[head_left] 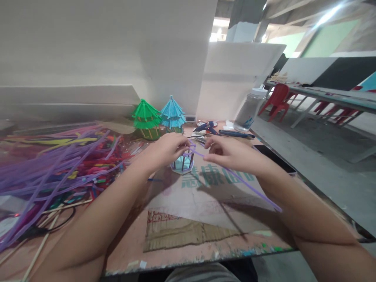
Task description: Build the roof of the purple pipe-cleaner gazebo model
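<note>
The left hand (175,148) has its fingertips closed at the top of a small pavilion frame (182,165), beside a purple pipe cleaner (255,188). The right hand (225,152) is curled with its thumb at the same pipe cleaner; whether its grip is fully pinched I cannot tell. From there the strand slants down under the right forearm to a loose end. The frame, with dark posts on a pale, many-sided base, stands upright on the printed cardboard sheet (188,232) lying on the worktop (126,254).

Behind the hands stand 2 model pavilions side by side, a green pavilion (146,119) and a blue pavilion (172,114). A glue gun (207,127) lies to their right, then a clear bottle (249,110) with a white lid. A black phone (275,159) rests near the right edge, and a heap of coloured pipe cleaners (55,172) covers the left side.
</note>
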### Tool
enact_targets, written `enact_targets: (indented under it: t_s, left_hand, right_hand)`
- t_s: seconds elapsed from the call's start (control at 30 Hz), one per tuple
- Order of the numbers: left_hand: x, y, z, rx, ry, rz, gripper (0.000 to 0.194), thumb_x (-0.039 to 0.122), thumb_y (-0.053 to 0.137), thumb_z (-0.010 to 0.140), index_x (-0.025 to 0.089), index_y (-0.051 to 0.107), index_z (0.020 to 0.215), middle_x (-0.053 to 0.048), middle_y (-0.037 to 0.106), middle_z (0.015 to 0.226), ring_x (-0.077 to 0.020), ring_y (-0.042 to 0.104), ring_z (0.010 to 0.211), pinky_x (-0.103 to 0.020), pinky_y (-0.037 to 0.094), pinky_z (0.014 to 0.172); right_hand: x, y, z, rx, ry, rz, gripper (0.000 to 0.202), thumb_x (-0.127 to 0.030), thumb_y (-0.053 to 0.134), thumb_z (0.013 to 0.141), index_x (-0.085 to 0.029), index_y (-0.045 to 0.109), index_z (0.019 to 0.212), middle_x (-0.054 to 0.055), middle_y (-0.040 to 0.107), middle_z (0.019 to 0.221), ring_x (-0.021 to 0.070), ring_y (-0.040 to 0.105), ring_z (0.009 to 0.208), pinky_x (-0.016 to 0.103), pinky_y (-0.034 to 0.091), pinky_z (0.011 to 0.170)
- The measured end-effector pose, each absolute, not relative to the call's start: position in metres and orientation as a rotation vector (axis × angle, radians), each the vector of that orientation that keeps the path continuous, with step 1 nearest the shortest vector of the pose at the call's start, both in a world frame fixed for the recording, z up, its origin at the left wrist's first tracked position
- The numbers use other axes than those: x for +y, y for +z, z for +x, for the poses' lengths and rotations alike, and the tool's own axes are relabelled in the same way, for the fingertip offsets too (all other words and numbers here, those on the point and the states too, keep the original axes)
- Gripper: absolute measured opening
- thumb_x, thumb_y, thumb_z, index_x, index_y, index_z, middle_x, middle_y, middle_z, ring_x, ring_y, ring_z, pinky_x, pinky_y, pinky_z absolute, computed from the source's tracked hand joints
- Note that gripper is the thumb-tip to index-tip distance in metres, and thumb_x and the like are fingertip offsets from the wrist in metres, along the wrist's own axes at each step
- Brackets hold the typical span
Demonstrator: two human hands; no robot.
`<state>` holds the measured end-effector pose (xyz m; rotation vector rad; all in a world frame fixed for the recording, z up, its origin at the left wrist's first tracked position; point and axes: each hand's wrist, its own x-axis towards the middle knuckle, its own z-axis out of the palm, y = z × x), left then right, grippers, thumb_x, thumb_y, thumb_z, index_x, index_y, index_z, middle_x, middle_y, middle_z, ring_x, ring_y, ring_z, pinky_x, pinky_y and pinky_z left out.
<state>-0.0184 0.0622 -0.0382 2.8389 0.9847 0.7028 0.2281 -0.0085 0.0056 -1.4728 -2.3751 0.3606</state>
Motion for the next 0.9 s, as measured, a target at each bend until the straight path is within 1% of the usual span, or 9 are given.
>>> enact_targets:
  t_s: [0.07,0.13,0.2,0.27,0.33,0.4,0.5,0.7,0.9]
  left_hand:
    - [0.062,-0.035,-0.022,0.971,0.719,2.779,0.018,0.027,0.056,0.100,0.020,0.072,0.106,-0.007,0.076,0.103,-0.0236,0.069,0.096,-0.035,0.050,0.085]
    - [0.064,-0.033,-0.029,0.937,0.738,2.722,0.029,0.040,0.061,0.098,0.020,0.070,0.117,-0.009,0.074,0.115,-0.0252,0.067,0.108,-0.037,0.051,0.093]
    - [0.069,-0.033,-0.038,0.922,0.728,2.689,0.060,0.056,0.072,0.089,0.019,0.061,0.135,-0.014,0.065,0.137,-0.0299,0.059,0.128,-0.042,0.047,0.107]
    - [0.073,-0.036,-0.045,0.956,0.676,2.676,0.091,0.064,0.080,0.077,0.018,0.049,0.149,-0.019,0.049,0.155,-0.0351,0.045,0.145,-0.049,0.039,0.119]
    - [0.077,-0.041,-0.046,1.001,0.627,2.666,0.104,0.066,0.082,0.073,0.017,0.041,0.155,-0.022,0.039,0.162,-0.0372,0.035,0.153,-0.052,0.032,0.124]
    - [0.078,-0.046,-0.043,1.015,0.598,2.677,0.106,0.066,0.081,0.074,0.016,0.038,0.157,-0.022,0.035,0.165,-0.0370,0.031,0.155,-0.052,0.029,0.126]
    - [0.076,-0.051,-0.035,1.024,0.587,2.693,0.101,0.065,0.077,0.079,0.015,0.037,0.157,-0.021,0.034,0.166,-0.0357,0.032,0.155,-0.051,0.029,0.127]
    - [0.073,-0.055,-0.033,1.049,0.587,2.690,0.087,0.061,0.067,0.088,0.020,0.036,0.158,-0.019,0.044,0.160,-0.0347,0.043,0.149,-0.051,0.036,0.121]
    - [0.076,-0.058,-0.033,1.092,0.540,2.702,0.085,0.062,0.063,0.089,0.018,0.036,0.157,-0.019,0.047,0.157,-0.0350,0.048,0.145,-0.049,0.040,0.117]
  right_hand:
    - [-0.017,0.001,0.216,-2.436,0.144,-1.560,0.032,-0.036,0.068,0.092,-0.022,0.065,0.121,0.005,0.077,0.090,0.0208,0.069,0.079,0.028,0.040,0.063]
    - [-0.018,-0.004,0.210,-2.451,0.037,-1.590,0.032,-0.024,0.061,0.095,-0.022,0.066,0.127,0.006,0.078,0.094,0.0212,0.069,0.081,0.029,0.039,0.065]
    - [-0.016,-0.006,0.209,-2.430,-0.003,-1.573,0.034,-0.019,0.055,0.097,-0.022,0.068,0.129,0.006,0.078,0.097,0.0211,0.070,0.083,0.029,0.040,0.068]
    - [-0.015,-0.006,0.209,-2.402,-0.019,-1.548,0.035,-0.017,0.054,0.097,-0.022,0.070,0.128,0.007,0.078,0.098,0.0209,0.070,0.085,0.029,0.042,0.071]
    - [-0.014,-0.006,0.209,-2.385,-0.021,-1.532,0.034,-0.018,0.055,0.097,-0.022,0.071,0.126,0.007,0.078,0.096,0.0208,0.069,0.084,0.029,0.042,0.072]
    - [-0.015,-0.007,0.210,-2.393,0.008,-1.505,0.031,-0.019,0.056,0.097,-0.021,0.071,0.124,0.006,0.077,0.093,0.0204,0.069,0.082,0.028,0.042,0.070]
    - [-0.015,-0.009,0.210,-2.406,0.030,-1.493,0.027,-0.021,0.057,0.097,-0.022,0.072,0.120,0.005,0.077,0.090,0.0198,0.067,0.078,0.028,0.040,0.068]
    - [-0.016,-0.008,0.211,-2.442,0.016,-1.527,0.026,-0.022,0.056,0.098,-0.022,0.070,0.119,0.003,0.077,0.085,0.0186,0.065,0.071,0.028,0.034,0.063]
    - [-0.015,-0.012,0.211,-2.460,0.035,-1.486,0.024,-0.023,0.054,0.098,-0.023,0.070,0.115,0.003,0.074,0.082,0.0179,0.062,0.070,0.027,0.032,0.062]
